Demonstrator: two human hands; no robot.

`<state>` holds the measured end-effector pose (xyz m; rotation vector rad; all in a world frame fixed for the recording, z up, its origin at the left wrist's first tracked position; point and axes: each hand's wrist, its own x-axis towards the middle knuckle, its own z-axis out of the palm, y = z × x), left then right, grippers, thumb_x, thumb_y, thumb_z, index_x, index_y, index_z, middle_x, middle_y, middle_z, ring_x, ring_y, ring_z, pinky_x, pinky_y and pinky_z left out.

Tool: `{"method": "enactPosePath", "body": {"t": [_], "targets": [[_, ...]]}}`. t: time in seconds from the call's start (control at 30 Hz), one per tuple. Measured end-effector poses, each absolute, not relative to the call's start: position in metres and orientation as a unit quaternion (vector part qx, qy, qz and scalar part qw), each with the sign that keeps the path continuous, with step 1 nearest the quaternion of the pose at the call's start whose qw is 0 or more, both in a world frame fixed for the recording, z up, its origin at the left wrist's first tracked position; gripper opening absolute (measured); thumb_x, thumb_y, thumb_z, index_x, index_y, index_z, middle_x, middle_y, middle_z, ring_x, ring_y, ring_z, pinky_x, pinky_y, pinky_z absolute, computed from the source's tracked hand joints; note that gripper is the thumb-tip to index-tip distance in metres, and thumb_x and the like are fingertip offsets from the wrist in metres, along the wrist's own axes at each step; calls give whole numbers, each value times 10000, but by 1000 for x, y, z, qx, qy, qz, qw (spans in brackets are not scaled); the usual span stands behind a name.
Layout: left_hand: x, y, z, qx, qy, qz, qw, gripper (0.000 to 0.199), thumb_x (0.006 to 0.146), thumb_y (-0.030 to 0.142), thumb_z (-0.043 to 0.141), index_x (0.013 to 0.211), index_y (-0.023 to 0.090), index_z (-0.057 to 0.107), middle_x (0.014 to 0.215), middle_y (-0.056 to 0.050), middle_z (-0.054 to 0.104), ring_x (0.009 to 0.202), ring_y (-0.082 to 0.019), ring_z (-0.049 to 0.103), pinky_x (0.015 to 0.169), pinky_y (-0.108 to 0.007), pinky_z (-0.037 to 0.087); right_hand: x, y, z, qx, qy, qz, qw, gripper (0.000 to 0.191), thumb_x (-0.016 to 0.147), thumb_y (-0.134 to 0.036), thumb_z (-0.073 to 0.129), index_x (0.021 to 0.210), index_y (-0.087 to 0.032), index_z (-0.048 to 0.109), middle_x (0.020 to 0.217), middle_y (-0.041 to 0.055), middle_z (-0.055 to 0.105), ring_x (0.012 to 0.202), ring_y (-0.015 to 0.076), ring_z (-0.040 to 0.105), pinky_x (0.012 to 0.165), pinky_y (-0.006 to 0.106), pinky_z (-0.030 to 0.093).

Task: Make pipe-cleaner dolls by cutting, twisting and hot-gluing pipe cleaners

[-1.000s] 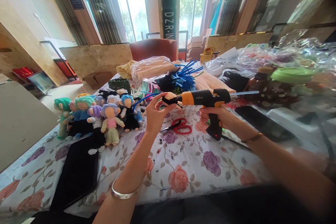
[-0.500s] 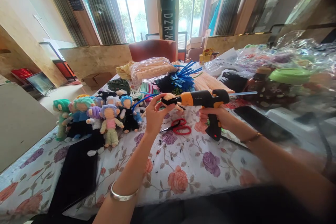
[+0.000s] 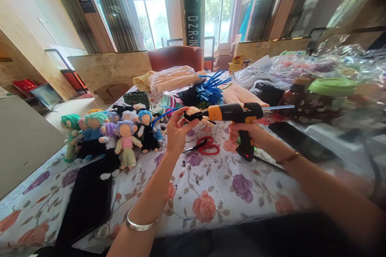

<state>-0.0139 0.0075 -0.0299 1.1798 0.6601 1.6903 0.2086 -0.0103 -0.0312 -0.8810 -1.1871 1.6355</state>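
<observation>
My right hand [image 3: 249,133] is wrapped around the grip of a black and orange hot glue gun [image 3: 226,112], with a clear glue stick [image 3: 279,107] poking out of its back end. Between the fingers of my left hand [image 3: 177,130] is a small doll head [image 3: 193,110], skin-coloured with black on it. The gun's nozzle points left and meets the head or lies right at it; which one I cannot tell. Below the hands, red-handled scissors [image 3: 208,145] lie on the flowered tablecloth [image 3: 217,184].
Several yarn-haired dolls [image 3: 125,140] stand at the left, behind a black tablet-like slab [image 3: 87,200]. Blue and black fuzzy stems [image 3: 211,88] and peach bundles [image 3: 176,80] lie at the back. On the right are a dark phone [image 3: 289,138], a green-lidded jar [image 3: 331,88] and plastic bags [image 3: 319,62].
My left hand and the doll head have shifted very slightly left. The glue gun is almost where it was, still against or close to the head.
</observation>
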Motion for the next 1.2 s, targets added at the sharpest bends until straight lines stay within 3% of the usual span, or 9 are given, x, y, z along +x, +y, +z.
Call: {"method": "enactPosePath", "body": {"t": [1.2], "targets": [[-11,4,-27,428,245,693,526,451,476,185,843,880,230,648,974,-2,641,844,-173,644,742,-333,556,209,-10,-32,-347,-487,664,449,294,652,-262,753,561,-172,489,495,-45,432,440,76,404,447,242,328]]}}
